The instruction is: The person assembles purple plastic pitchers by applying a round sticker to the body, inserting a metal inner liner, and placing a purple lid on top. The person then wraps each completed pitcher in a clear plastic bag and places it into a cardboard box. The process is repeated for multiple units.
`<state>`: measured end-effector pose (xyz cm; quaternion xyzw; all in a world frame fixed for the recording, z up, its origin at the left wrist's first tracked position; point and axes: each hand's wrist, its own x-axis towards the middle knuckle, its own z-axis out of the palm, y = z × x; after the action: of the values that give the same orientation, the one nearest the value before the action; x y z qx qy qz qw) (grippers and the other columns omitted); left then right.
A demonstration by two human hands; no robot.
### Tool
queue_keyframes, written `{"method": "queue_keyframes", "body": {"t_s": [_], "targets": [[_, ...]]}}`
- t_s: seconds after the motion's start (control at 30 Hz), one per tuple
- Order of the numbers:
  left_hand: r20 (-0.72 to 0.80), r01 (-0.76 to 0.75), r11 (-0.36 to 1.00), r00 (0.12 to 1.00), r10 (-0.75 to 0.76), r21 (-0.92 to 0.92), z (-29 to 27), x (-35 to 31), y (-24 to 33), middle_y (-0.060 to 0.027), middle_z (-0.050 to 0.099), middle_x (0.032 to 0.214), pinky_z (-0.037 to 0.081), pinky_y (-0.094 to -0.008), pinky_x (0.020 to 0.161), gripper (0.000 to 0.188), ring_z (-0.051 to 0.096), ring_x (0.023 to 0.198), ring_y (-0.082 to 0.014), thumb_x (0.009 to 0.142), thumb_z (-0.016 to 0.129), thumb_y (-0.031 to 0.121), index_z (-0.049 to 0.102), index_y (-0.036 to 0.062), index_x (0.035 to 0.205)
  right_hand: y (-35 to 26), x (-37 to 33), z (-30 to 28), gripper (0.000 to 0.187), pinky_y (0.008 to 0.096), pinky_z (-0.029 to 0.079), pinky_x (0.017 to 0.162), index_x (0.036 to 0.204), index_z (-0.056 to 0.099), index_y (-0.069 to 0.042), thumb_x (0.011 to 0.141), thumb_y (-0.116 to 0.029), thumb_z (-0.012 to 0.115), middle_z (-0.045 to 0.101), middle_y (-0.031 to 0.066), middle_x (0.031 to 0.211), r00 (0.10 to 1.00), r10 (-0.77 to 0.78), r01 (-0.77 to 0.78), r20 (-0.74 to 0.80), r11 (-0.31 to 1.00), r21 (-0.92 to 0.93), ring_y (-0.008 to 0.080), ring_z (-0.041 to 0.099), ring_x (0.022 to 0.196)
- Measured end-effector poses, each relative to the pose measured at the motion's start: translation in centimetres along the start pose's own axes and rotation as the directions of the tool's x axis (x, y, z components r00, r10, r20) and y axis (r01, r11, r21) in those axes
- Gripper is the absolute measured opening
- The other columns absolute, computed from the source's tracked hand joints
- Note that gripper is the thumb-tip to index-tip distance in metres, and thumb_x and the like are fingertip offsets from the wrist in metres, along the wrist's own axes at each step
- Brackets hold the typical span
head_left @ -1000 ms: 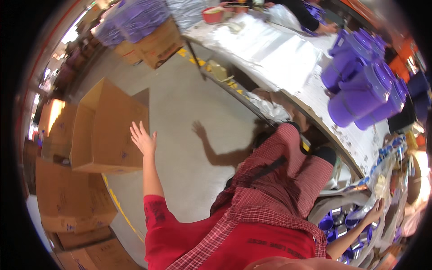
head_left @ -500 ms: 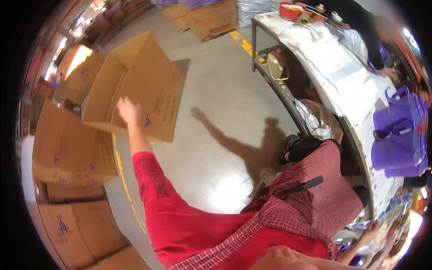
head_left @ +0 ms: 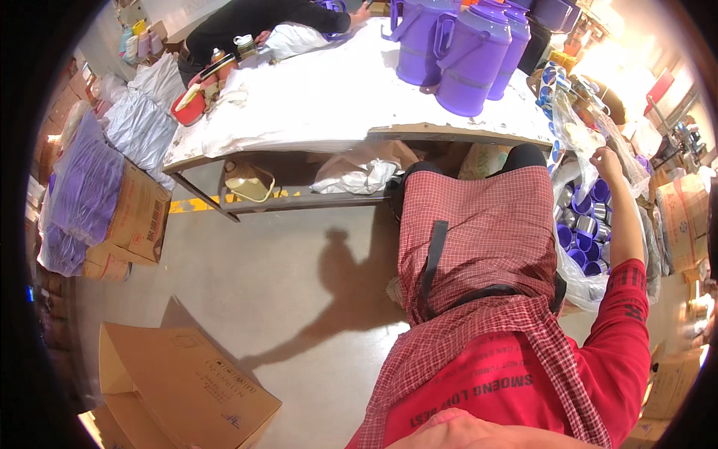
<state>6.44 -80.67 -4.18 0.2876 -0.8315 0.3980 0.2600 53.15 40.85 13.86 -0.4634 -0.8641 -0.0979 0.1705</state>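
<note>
On the right, my right hand (head_left: 607,163) is at the upper edge of a clear plastic bag (head_left: 587,146), its fingers closed on the plastic. Below that hand, several steel cups with purple rims and handles (head_left: 583,224) lie heaped inside the bag. My left hand is out of view past the lower edge; a shadow of an outstretched arm falls across the floor toward an open cardboard box (head_left: 202,389) at the lower left. On the table ahead stand several purple lidded jugs (head_left: 475,63) with handles.
A long white-covered table (head_left: 321,101) spans the far side, with a yellowish jug (head_left: 247,182) on its lower shelf. Across it, a person in a dark sleeve (head_left: 247,22) works beside a red bowl (head_left: 188,108). Cartons with purple plastic-wrapped goods (head_left: 86,179) stand left.
The view has swung to the right. My left hand, earlier at the open cardboard box's rim, has left the picture. My right hand now shows clearly at the plastic bag.
</note>
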Motion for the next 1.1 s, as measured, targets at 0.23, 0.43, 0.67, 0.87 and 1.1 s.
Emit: {"method": "queue_keyframes", "body": {"t_s": [0.23,0.43,0.67,0.87,1.1], "targets": [[0.212,-0.114,0.835,0.940,0.266,-0.539,-6.2,-3.5,2.4,-0.0181,0.071,0.093,0.056,-0.0429,0.067,0.037,0.069,0.079,-0.0335,0.093,0.058,0.032,0.062,0.0029,0.115,-0.2,-2.9,2.5,0.014,0.0413,0.050,0.080,0.081,0.069,-0.003,0.074,-0.015,0.071,0.066,0.0156,0.094,0.991,-0.004,0.007,0.133,1.000,-0.022,0.0331,0.065,0.085],[0.202,-0.374,0.737,0.802,0.562,-0.563,-19.7,-10.4,11.6,-0.0167,0.070,0.078,0.055,-0.0416,0.066,0.027,0.069,0.070,-0.0320,0.091,0.061,0.025,0.071,0.0006,0.084,-4.5,0.5,6.6,0.015,0.0408,0.051,0.075,0.083,0.070,-0.002,0.077,-0.016,0.070,0.066,0.0156,0.098,0.980,-0.163,0.128,0.115,0.955,0.268,0.0330,0.065,0.083],[-0.429,-0.586,-0.129,0.408,0.806,-0.800,-36.1,-24.8,9.2,-0.0105,0.054,0.055,0.046,-0.0385,0.049,0.019,0.056,0.051,-0.0267,0.084,0.066,0.012,0.056,0.0074,0.068,-17.8,7.2,8.3,0.013,0.0340,0.053,0.073,0.090,0.069,0.001,0.083,-0.010,0.069,0.066,0.0134,0.110,0.884,-0.463,0.359,0.062,0.758,0.545,0.0215,0.068,0.077],[-0.184,-0.277,-0.032,0.541,0.821,-0.960,-44.0,-27.1,-1.8,-0.0134,0.059,0.059,0.048,-0.0417,0.052,0.013,0.058,0.053,-0.0310,0.081,0.069,0.015,0.063,0.0049,0.075,-25.1,6.6,9.5,0.019,0.0383,0.051,0.078,0.092,0.067,-0.002,0.080,-0.016,0.069,0.067,0.0130,0.098,0.717,-0.697,0.522,-0.007,0.530,0.668,0.0312,0.066,0.086],[-0.077,-0.242,0.040,0.454,0.888,-0.969,-54.6,-19.8,13.8,-0.0171,0.068,0.083,0.052,-0.0459,0.071,0.024,0.066,0.080,-0.0370,0.082,0.067,0.015,0.065,0.0078,0.105,-26.8,2.8,8.2,0.019,0.0369,0.051,0.088,0.095,0.069,-0.002,0.082,-0.015,0.067,0.066,0.0120,0.113,0.698,-0.713,0.425,-0.066,0.338,0.840,0.0297,0.064,0.100]]}}
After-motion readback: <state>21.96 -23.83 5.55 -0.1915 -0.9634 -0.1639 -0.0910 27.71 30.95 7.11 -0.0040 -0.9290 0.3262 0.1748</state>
